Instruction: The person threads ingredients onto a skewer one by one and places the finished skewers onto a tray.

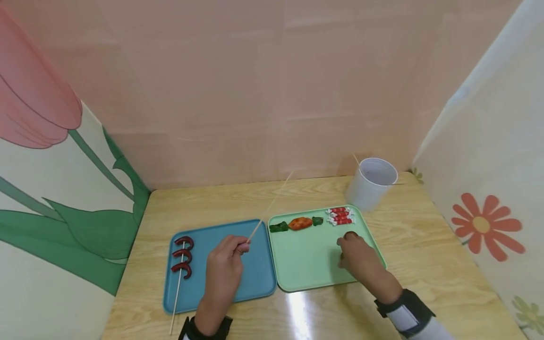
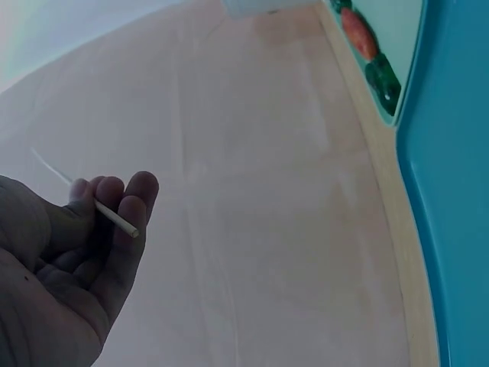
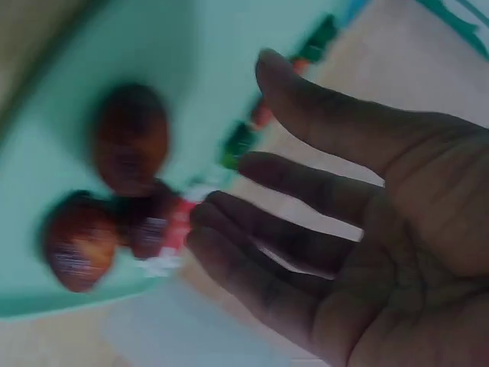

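My left hand [image 1: 224, 264] pinches a thin wooden skewer [image 1: 272, 203] between thumb and fingertips over the blue tray [image 1: 250, 295]. The skewer slants up and away, and its blunt end [image 2: 126, 223] pokes out past the fingers. Above the green tray [image 1: 297, 278], my right hand [image 1: 359, 257] reaches with thumb and fingers spread apart, nothing between them. Close by its fingertips lie glossy brown round pieces [image 3: 131, 141], mostly hidden by the hand in the head view. An orange-red piece [image 1: 300, 223] and dark green pieces [image 1: 278, 227] line the tray's far side.
Several red-and-white wrapped pieces [image 1: 341, 216] sit in the green tray's far right corner. On the blue tray, a skewer [image 1: 176, 295] carries three curved dark-red sausages [image 1: 182, 255], its end overhanging the near rim. A white cup [image 1: 369, 189] with skewers stands behind, near the wall.
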A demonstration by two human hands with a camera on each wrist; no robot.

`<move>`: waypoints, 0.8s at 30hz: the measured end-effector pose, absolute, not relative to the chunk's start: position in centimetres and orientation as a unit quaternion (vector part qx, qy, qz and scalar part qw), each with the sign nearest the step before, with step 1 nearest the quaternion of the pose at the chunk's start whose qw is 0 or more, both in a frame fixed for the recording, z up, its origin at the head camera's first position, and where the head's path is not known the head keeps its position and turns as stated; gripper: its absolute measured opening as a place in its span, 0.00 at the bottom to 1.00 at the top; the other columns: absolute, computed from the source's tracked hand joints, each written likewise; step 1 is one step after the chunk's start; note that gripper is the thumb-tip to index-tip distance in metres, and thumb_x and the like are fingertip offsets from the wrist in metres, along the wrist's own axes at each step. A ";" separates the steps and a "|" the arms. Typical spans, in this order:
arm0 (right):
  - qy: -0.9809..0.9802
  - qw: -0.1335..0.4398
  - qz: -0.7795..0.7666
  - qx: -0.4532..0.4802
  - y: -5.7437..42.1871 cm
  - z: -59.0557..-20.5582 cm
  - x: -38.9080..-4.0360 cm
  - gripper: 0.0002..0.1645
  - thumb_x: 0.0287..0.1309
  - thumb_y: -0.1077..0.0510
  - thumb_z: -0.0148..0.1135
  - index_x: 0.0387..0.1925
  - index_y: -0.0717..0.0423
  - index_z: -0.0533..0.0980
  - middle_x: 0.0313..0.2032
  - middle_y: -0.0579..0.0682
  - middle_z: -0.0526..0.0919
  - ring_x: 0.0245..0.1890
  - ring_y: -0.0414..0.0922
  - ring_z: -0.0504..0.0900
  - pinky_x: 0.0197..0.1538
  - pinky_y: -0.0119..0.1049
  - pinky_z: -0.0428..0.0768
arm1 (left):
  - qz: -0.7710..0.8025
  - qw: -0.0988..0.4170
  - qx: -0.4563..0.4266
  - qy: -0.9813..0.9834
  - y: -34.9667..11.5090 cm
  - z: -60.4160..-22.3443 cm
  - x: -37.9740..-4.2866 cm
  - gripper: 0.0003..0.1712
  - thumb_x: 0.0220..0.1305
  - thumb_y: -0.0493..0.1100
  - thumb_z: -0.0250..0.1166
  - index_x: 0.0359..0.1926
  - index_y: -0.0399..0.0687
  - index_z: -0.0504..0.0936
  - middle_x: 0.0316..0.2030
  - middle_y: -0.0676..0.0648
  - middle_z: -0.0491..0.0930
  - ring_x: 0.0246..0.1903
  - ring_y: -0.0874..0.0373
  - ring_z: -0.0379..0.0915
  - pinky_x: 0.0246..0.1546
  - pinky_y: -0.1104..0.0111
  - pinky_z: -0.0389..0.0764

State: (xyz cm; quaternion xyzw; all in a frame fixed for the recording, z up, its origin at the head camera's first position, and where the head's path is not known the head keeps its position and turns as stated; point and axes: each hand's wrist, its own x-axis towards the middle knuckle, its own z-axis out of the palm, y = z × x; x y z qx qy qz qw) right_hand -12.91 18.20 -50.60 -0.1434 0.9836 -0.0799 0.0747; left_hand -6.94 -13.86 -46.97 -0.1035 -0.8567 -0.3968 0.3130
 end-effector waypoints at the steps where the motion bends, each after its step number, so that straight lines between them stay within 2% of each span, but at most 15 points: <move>1: 0.984 0.058 -0.076 -0.152 18.5 -51.4 -12.9 0.14 0.46 0.66 0.78 0.35 0.61 0.81 0.32 0.54 0.78 0.32 0.50 0.77 0.31 0.43 0.80 | -0.398 0.312 -0.105 -0.856 -13.9 -46.9 -7.0 0.07 0.57 0.25 0.71 0.33 0.39 0.87 0.27 0.48 0.84 0.27 0.60 0.85 0.31 0.85 0.82; 5: 0.982 -0.008 -0.052 -0.183 19.5 -53.9 -12.4 0.10 0.47 0.70 0.74 0.28 0.59 0.79 0.27 0.52 0.76 0.27 0.49 0.76 0.27 0.43 0.78 | -0.406 0.309 -0.112 -0.852 -14.1 -46.7 -7.0 0.07 0.57 0.24 0.71 0.33 0.38 0.87 0.28 0.47 0.83 0.28 0.60 0.85 0.33 0.86 0.82; 10: 0.978 -0.032 -0.080 -0.192 20.0 -55.4 -12.0 0.15 0.43 0.72 0.77 0.32 0.59 0.80 0.29 0.52 0.76 0.30 0.49 0.77 0.34 0.45 0.80 | -0.413 0.305 -0.110 -0.851 -14.1 -46.5 -7.1 0.07 0.58 0.25 0.71 0.34 0.38 0.87 0.28 0.47 0.84 0.28 0.60 0.86 0.33 0.84 0.83; 14: 0.975 -0.040 -0.103 -0.195 20.1 -55.7 -12.0 0.16 0.42 0.73 0.77 0.32 0.60 0.80 0.30 0.52 0.77 0.29 0.47 0.77 0.33 0.43 0.79 | -0.415 0.303 -0.103 -0.852 -14.0 -46.4 -7.1 0.07 0.58 0.24 0.70 0.34 0.38 0.87 0.28 0.47 0.84 0.28 0.60 0.85 0.31 0.79 0.86; 19: 0.974 -0.027 -0.140 -0.178 19.8 -55.2 -12.6 0.18 0.45 0.67 0.80 0.40 0.62 0.83 0.32 0.54 0.83 0.30 0.45 0.82 0.29 0.39 0.82 | -0.416 0.301 -0.100 -0.852 -14.1 -46.5 -7.0 0.08 0.58 0.23 0.70 0.34 0.38 0.87 0.28 0.47 0.84 0.27 0.59 0.85 0.30 0.76 0.87; 22: 0.953 0.007 -0.258 -0.158 19.3 -53.5 -13.8 0.22 0.53 0.59 0.79 0.49 0.61 0.83 0.39 0.54 0.87 0.36 0.45 0.87 0.33 0.36 0.88 | -0.428 0.292 -0.102 -0.849 -14.1 -46.8 -7.0 0.09 0.57 0.23 0.70 0.33 0.38 0.88 0.28 0.47 0.84 0.28 0.60 0.85 0.30 0.77 0.87; 24: 0.913 0.046 -0.378 -0.144 19.0 -51.5 -14.5 0.25 0.58 0.55 0.76 0.55 0.59 0.82 0.46 0.54 0.87 0.43 0.45 0.88 0.40 0.33 0.89 | -0.433 0.280 -0.107 -0.850 -14.0 -47.3 -7.1 0.08 0.57 0.24 0.71 0.33 0.38 0.88 0.27 0.48 0.84 0.28 0.60 0.85 0.30 0.78 0.86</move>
